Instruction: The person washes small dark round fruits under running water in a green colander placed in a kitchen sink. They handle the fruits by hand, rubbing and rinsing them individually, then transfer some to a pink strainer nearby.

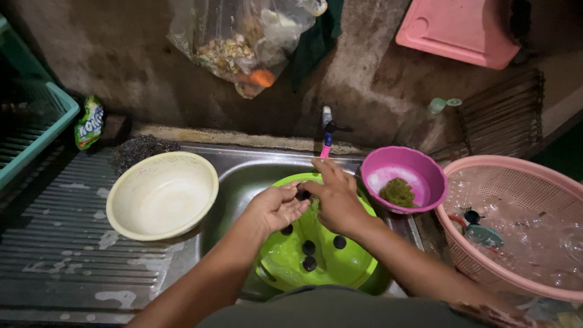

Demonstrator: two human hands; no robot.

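A steel sink (243, 176) holds a green bowl (340, 267) of dark round fruits (310, 263). Above it, left hand (278, 206) and right hand (335, 197) meet, fingers pinching one dark fruit (302, 195) between them.

Under the hands (306, 203), a glossy green plastic bowl (340, 267) is shining wet inside a dull, brushed steel sink (243, 176). Left of them, a matt cream plastic bowl (162, 194) is sitting on the ribbed metal drainboard (54, 243). To their right, a smooth purple plastic bowl (419, 167) is holding a rough green scourer (398, 192).
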